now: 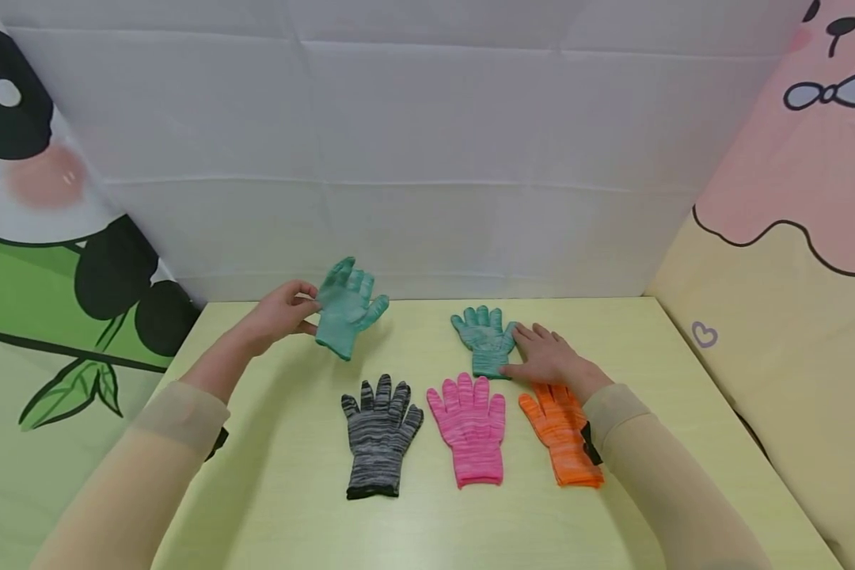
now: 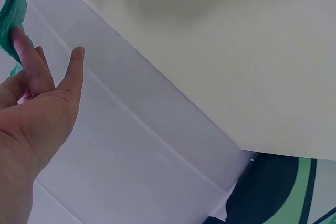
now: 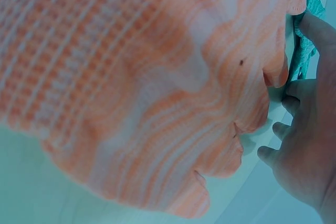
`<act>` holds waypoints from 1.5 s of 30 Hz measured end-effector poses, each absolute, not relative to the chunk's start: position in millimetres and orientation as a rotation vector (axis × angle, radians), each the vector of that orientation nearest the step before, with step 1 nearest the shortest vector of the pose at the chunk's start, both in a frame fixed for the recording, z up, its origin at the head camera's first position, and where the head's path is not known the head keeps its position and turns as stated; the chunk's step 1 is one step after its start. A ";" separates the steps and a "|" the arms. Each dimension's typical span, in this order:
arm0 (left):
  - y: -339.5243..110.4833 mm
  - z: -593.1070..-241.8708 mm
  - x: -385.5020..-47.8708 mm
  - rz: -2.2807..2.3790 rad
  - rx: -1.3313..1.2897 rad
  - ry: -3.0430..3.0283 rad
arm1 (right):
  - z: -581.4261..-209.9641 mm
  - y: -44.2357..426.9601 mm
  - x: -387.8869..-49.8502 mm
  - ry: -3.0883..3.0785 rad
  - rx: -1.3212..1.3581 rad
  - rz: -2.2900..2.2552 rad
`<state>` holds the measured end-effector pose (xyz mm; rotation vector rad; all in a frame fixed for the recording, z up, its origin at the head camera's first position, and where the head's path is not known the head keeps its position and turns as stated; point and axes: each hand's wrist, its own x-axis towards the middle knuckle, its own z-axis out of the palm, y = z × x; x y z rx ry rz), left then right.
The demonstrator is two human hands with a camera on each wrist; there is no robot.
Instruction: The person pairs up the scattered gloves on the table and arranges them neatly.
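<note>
A green knit glove is held up off the table near the back wall, its fingers pointing up. My left hand pinches its left edge between thumb and fingers; in the left wrist view only part of that green glove shows. A second green glove lies flat at the back of the table. My right hand rests on its right edge with fingers fairly straight. Below the right forearm lies an orange glove, partly covered by the wrist; the orange glove fills much of the right wrist view.
A grey-and-black glove and a pink glove lie on the pale yellow table, in front of the green ones. A white cloth wall stands behind, with printed cloths at both sides.
</note>
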<state>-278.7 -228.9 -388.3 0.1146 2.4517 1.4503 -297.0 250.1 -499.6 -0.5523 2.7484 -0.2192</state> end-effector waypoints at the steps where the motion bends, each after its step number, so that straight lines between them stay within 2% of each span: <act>1: -226.0 -387.1 -279.1 1.459 0.114 2.446 | -499.7 249.9 -296.9 2.747 -0.550 -0.221; 19: -164.0 -376.9 -278.3 1.516 0.198 2.377 | -493.0 259.8 -296.1 2.745 -0.522 -0.251; 30: -132.1 -387.3 -276.1 1.589 0.173 2.327 | -497.8 266.0 -292.7 2.702 -0.475 -0.304; 45: -73.7 -415.3 -293.2 1.815 0.057 2.225 | -501.7 267.2 -295.9 2.725 -0.492 -0.243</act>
